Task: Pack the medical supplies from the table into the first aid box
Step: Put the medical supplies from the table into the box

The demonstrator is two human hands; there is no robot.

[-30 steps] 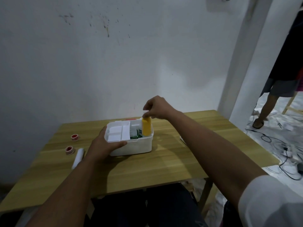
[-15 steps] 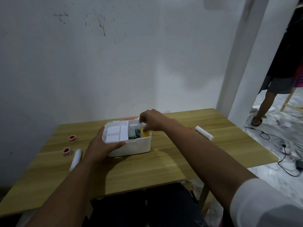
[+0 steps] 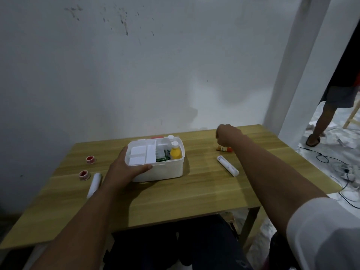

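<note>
The white first aid box (image 3: 165, 171) stands open in the middle of the wooden table (image 3: 175, 195). A yellow bottle (image 3: 176, 152) with a white cap stands upright in its right compartment beside green packets. My left hand (image 3: 124, 170) grips the box's front-left corner. My right hand (image 3: 227, 136) hovers to the right of the box, just above a small orange tube (image 3: 224, 148), with fingers curled down and nothing in them. A white roll (image 3: 228, 165) lies right of the box. Left of the box lie two red tape rolls (image 3: 90, 159) (image 3: 84, 175) and another white roll (image 3: 94, 184).
The table's back edge meets a white wall. A person's leg (image 3: 323, 121) stands in the doorway at right, with cables (image 3: 342, 172) on the floor there. My dark trousers (image 3: 175, 248) show below the table's front edge.
My right hand lowered the yellow bottle into the box, let go of it, and moved right to above the orange tube. My left hand stayed on the box.
</note>
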